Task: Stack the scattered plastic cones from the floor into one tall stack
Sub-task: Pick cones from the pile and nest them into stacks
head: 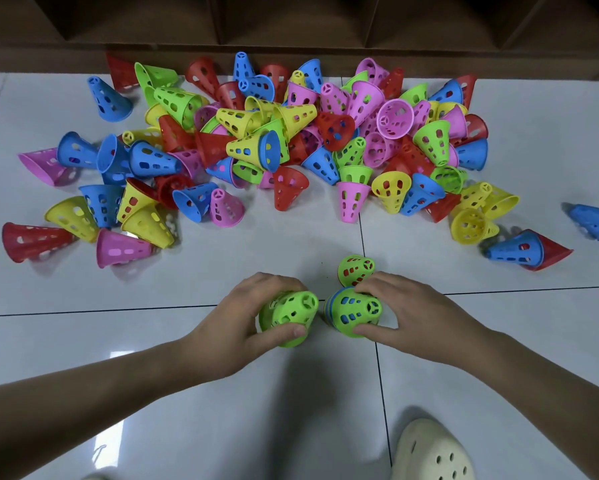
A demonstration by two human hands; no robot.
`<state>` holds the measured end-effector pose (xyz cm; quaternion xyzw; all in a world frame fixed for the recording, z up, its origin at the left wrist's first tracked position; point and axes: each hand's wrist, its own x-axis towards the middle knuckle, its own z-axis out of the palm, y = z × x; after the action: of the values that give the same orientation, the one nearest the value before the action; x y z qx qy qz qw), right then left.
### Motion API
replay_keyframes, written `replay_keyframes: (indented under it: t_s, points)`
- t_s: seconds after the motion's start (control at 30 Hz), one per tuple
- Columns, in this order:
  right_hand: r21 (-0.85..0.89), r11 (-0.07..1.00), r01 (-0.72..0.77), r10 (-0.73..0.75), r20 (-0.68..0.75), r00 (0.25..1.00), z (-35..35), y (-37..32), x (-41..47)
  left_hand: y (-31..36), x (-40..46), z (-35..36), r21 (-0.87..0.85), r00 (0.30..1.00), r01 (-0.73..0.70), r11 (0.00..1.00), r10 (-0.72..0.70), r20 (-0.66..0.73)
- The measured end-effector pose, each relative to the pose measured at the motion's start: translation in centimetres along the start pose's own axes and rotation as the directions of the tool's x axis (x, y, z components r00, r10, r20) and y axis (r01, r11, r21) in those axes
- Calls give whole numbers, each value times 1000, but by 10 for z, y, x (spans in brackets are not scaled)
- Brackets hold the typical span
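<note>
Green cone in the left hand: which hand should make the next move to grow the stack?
Left. The left hand holds a loose green cone right beside the stack, which the right hand steadies on the floor.

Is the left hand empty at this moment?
No, the left hand grips a green cone, with fingers curled over it and the thumb under its rim.

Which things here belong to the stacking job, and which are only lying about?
Job:
- left hand gripping a green cone
- right hand gripping a green-topped stack
- small stack behind
- scattered cone pile

Lying about:
- cream clog
- wooden shelving
- tiled floor
</note>
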<state>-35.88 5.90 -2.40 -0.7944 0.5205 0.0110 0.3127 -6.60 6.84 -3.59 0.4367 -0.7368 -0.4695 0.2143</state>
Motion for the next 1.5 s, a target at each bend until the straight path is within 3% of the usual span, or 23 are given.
replay_keyframes:
  t_s: [0.23, 0.33, 0.5, 0.63, 0.87, 1.03, 1.5]
  points:
    - [93, 995, -38, 40, -20, 999, -1, 8, 5, -13, -2, -4, -44, 999, 45, 998, -43, 29]
    - [160, 986, -42, 59, -97, 994, -2, 10, 9, -23, 2, -14, 16, 998, 42, 999, -42, -36]
    - [153, 985, -81, 112, -202, 973, 1, 28, 29, -72, 39, -50, 259, 954, 179, 949, -104, -281]
    - [124, 985, -123, 141, -149, 979, 8, 43, 50, -109, 75, -88, 477, 929, 346, 808, -226, -292]
    - [16, 981, -191, 191, -23, 981, 26, 58, 70, -129, 97, -97, 467, 934, 354, 810, -282, -219]
    - [74, 979, -191, 196, -52, 979, 34, 69, 71, -131, 83, -77, 446, 948, 309, 840, -231, -220]
    - [272, 949, -156, 221, -226, 949, 11, 55, 52, -101, 19, -37, 339, 948, 318, 885, -286, -142]
